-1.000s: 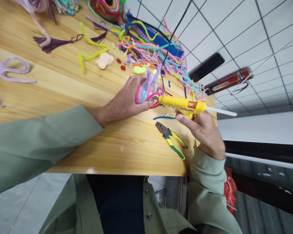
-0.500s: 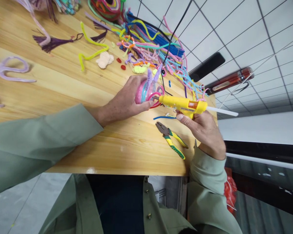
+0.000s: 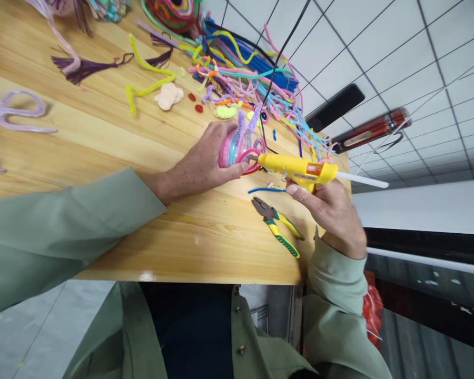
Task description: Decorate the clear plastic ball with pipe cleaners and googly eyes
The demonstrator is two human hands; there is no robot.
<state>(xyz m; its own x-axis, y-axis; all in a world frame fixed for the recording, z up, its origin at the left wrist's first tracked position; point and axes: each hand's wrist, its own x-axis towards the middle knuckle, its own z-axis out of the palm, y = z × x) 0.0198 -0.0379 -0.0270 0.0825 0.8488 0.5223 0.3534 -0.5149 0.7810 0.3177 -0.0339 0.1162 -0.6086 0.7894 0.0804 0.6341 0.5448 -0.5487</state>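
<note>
My left hand [image 3: 205, 163] is wrapped round a pink and light-blue pipe-cleaner craft [image 3: 232, 149] with two purple prongs sticking up and pink loops at its right side. In my right hand [image 3: 327, 208] is a yellow hot glue gun [image 3: 296, 164], gripped by its handle. Its metal nozzle points left and meets the pink loops; whether it touches them I cannot tell. A white glue stick [image 3: 365, 180] juts from the gun's back end. Below the gun lie pliers [image 3: 274, 221] with yellow and green handles, and a blue pipe cleaner [image 3: 266, 190].
Behind the craft spreads a heap of coloured pipe cleaners [image 3: 256, 79], with a black cord [image 3: 276, 66] running across it. A yellow bent pipe cleaner [image 3: 150, 92], a dark purple tassel [image 3: 87, 69] and a pale lump [image 3: 168, 97] lie on the wooden table [image 3: 174, 247].
The glue gun and my right hand have shifted very slightly to the right. My left hand keeps its hold on the craft, nearly still.
</note>
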